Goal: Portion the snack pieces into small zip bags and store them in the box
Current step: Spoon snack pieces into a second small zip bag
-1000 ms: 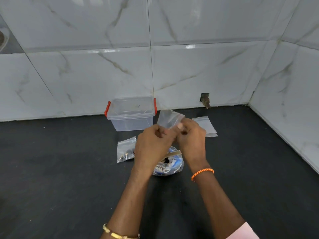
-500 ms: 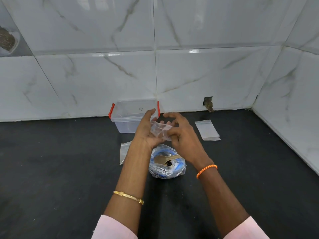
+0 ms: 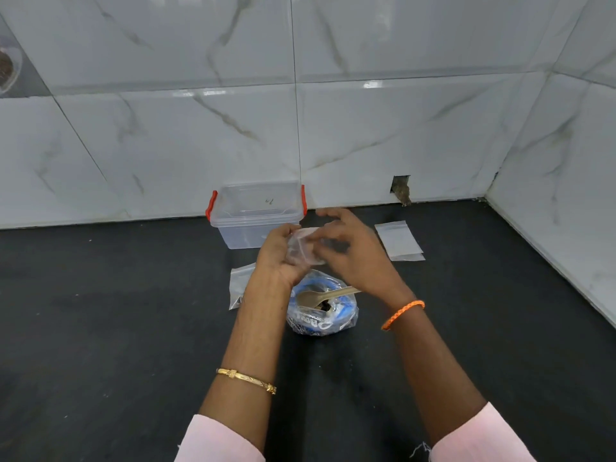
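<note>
My left hand (image 3: 281, 253) grips a small clear zip bag (image 3: 303, 246) above the counter. My right hand (image 3: 353, 253) holds the bag's other side, its fingers blurred and spread over the top. Below the hands sits the blue and clear snack packet (image 3: 321, 315), rolled open, with a pale wooden spoon (image 3: 320, 296) lying across its mouth and dark pieces inside. A clear plastic box (image 3: 256, 215) with red clips stands against the wall behind, its lid on. A filled zip bag (image 3: 240, 285) lies left of the packet, partly hidden by my left forearm.
Spare flat zip bags (image 3: 398, 240) lie on the black counter (image 3: 116, 328) to the right. White marble tiles form the back wall and the right wall, meeting in a corner. A small hole (image 3: 401, 190) breaks the back wall at counter level.
Both hands turned the small bag from upright to a lower position over the packet. My right fingers have spread over its top. The view has shifted slightly.
</note>
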The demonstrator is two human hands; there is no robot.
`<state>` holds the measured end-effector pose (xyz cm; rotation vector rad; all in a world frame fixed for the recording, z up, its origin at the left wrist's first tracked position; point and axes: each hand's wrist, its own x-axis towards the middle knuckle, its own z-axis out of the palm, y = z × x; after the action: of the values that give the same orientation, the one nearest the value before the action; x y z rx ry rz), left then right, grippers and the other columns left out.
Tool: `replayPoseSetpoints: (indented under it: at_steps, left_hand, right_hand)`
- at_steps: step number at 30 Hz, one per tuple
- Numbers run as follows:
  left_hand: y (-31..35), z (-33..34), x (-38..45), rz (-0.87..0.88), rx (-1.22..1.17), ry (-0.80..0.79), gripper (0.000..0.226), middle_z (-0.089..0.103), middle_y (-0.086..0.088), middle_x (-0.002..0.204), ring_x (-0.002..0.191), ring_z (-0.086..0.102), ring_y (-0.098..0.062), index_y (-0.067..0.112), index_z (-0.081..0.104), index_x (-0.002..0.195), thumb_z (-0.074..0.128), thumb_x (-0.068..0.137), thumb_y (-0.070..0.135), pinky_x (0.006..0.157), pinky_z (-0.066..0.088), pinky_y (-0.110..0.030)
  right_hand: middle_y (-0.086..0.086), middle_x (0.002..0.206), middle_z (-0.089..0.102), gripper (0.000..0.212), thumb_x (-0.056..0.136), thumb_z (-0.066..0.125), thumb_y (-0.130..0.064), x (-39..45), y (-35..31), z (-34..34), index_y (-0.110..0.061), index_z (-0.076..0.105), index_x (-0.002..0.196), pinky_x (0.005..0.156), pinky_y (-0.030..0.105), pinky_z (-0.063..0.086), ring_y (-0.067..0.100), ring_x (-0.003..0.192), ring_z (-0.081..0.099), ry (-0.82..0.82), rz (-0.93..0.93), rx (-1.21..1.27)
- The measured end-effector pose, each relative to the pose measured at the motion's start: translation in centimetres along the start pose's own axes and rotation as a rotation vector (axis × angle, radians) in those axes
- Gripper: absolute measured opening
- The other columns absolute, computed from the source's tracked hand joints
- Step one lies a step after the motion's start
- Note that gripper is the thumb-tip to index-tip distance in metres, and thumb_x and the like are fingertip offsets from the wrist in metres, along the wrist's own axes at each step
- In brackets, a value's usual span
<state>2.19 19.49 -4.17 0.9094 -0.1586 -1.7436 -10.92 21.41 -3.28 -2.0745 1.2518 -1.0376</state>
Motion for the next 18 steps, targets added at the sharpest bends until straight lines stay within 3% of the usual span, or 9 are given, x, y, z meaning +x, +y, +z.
replayPoseSetpoints:
  at_steps: [2,3,5,7,11,13,16,18]
  left_hand:
    - [0.8,-1.3,-0.5,0.02,-0.032,0.063,0.015,0.048,-0.006,0.067,0.062,0.048,-0.016,0.007,0.047,0.075,0.043,0.089,0.004,0.066,0.043,-0.026]
    - [1.3,-2.2,-0.9,0.032,-0.028,0.096,0.019,0.044,-0.003,0.066,0.06,0.045,-0.014,0.009,0.045,0.071,0.043,0.089,0.004,0.066,0.041,-0.023]
    - [2.0,-4.2,-1.4,0.054,0.001,0.169,0.023,0.041,0.0,0.063,0.057,0.04,-0.011,0.012,0.043,0.067,0.044,0.089,0.004,0.065,0.038,-0.021]
    - [1.9,-6.4,-1.5,0.055,0.106,0.253,0.024,0.041,-0.001,0.059,0.055,0.039,-0.011,0.012,0.043,0.066,0.046,0.088,0.005,0.062,0.037,-0.022]
    - [-1.4,-9.0,-1.4,-0.007,0.18,0.275,0.007,0.057,-0.01,0.081,0.058,0.057,-0.018,0.008,0.057,0.084,0.063,0.083,0.011,0.051,0.049,-0.027]
    - [-3.6,-8.5,-1.8,-0.026,0.216,0.262,0.023,0.069,-0.013,0.09,0.064,0.069,-0.022,0.003,0.063,0.098,0.071,0.082,0.018,0.052,0.055,-0.029]
    - [-6.6,-7.6,-2.0,0.036,0.363,0.391,0.067,0.067,-0.018,0.109,0.094,0.069,-0.028,-0.002,0.054,0.12,0.085,0.067,0.025,0.07,0.057,-0.034]
    - [-7.8,-7.2,-2.2,0.099,0.391,0.48,0.056,0.064,-0.015,0.1,0.09,0.066,-0.026,-0.001,0.051,0.108,0.083,0.069,0.022,0.067,0.054,-0.031]
  right_hand:
    - [-0.012,0.107,0.063,0.017,0.084,0.068,-0.014,-0.9,0.5,-0.8,-0.022,0.073,0.098,0.087,0.02,0.049,-0.002,0.099,0.06,0.099,0.149,0.254]
    - [-0.01,0.106,0.065,0.021,0.084,0.068,-0.018,-1.4,1.2,-1.1,-0.022,0.07,0.105,0.089,0.023,0.05,0.001,0.102,0.061,0.106,0.264,0.234]
    - [0.0,0.122,0.06,0.049,0.081,0.071,-0.035,-2.6,3.0,-0.8,-0.018,0.057,0.124,0.093,0.03,0.047,0.015,0.116,0.056,-0.055,0.553,0.003]
    - [0.008,0.125,0.057,0.064,0.076,0.075,-0.041,-3.9,4.7,0.4,-0.012,0.05,0.127,0.089,0.033,0.047,0.022,0.113,0.055,-0.156,0.745,-0.089]
    - [0.001,0.085,0.066,0.014,0.078,0.071,-0.008,-3.9,5.2,1.9,-0.013,0.063,0.088,0.068,0.023,0.054,0.014,0.078,0.062,0.146,0.653,0.131]
    - [-0.005,0.072,0.064,0.013,0.077,0.071,-0.003,-3.2,4.6,2.2,-0.015,0.066,0.081,0.067,0.021,0.053,0.006,0.068,0.059,0.205,0.531,0.241]
    - [-0.006,0.07,0.064,0.008,0.079,0.07,-0.006,-3.0,3.4,3.5,-0.012,0.067,0.082,0.065,0.015,0.052,-0.003,0.061,0.057,0.158,0.387,0.268]
    - [-0.002,0.075,0.067,0.005,0.081,0.067,-0.006,-3.1,3.1,4.2,-0.01,0.064,0.084,0.06,0.012,0.051,-0.006,0.059,0.059,0.08,0.346,0.228]
